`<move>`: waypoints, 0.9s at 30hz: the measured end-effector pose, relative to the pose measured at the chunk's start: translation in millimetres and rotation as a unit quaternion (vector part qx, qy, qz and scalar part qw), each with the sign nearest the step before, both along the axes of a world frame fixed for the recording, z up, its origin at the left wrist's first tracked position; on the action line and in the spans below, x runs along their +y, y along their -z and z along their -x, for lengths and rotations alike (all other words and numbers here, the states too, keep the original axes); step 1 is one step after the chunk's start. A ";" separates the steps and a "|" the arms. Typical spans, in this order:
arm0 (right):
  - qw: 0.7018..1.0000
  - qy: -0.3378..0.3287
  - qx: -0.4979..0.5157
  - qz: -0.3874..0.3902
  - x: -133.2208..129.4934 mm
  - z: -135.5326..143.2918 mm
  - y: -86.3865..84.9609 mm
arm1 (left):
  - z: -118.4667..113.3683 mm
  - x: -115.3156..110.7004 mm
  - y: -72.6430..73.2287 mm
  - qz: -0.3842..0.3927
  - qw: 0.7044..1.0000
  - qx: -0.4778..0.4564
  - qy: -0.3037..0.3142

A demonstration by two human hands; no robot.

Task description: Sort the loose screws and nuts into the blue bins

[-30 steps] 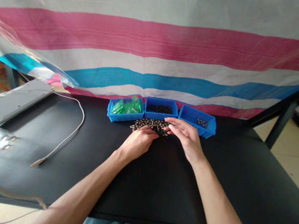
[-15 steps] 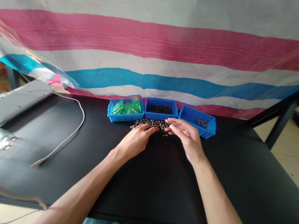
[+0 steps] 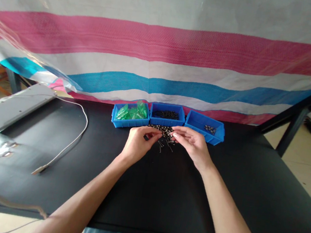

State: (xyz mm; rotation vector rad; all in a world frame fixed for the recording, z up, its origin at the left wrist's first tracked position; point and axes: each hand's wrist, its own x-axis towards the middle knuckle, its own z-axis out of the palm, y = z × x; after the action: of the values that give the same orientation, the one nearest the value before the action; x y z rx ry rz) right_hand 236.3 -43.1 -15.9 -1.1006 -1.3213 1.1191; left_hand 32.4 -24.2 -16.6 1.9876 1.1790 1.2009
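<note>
A loose pile of small metal pieces, shiny and dark with thin stems like screws, lies on the black table in front of the blue bins. At its left side, my left hand has thumb and forefinger pinched together; whatever is between the tips is too small to name. My right hand is over the pile's right side, its thumb and fingertips drawn together among the shiny bits. Whether it grips one of them is hard to make out. The two hands face each other, slightly apart, and partly cover the pile.
Behind the pile stand a blue bin of green plastic pieces, a middle bin of small dark parts and a right bin with several small metal parts. A white cable and a grey-white case lie left. A striped sheet hangs behind.
My left hand has lifted off the pile and turned, its thumb and forefinger now pinched. My right hand's fingers have closed in and lowered slightly toward the pieces.
</note>
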 end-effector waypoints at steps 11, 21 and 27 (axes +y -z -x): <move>0.999 -0.041 -0.032 0.009 -3.9 11.4 0.2 | 0.1 3.4 0.6 0.181 0.965 -0.169 0.086; 0.997 -0.028 0.050 0.045 -3.2 8.0 -3.9 | 27.4 5.6 -19.0 -0.084 0.965 0.208 0.139; 0.993 -0.016 0.119 0.009 -4.9 13.2 -5.6 | 44.3 16.0 -13.5 -0.097 0.925 0.325 0.169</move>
State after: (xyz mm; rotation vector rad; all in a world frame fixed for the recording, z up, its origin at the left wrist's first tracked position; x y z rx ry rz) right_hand 223.1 -48.0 -10.3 -0.9300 -1.1468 1.2470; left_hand -11.9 -8.2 -3.1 2.7230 0.9502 0.4996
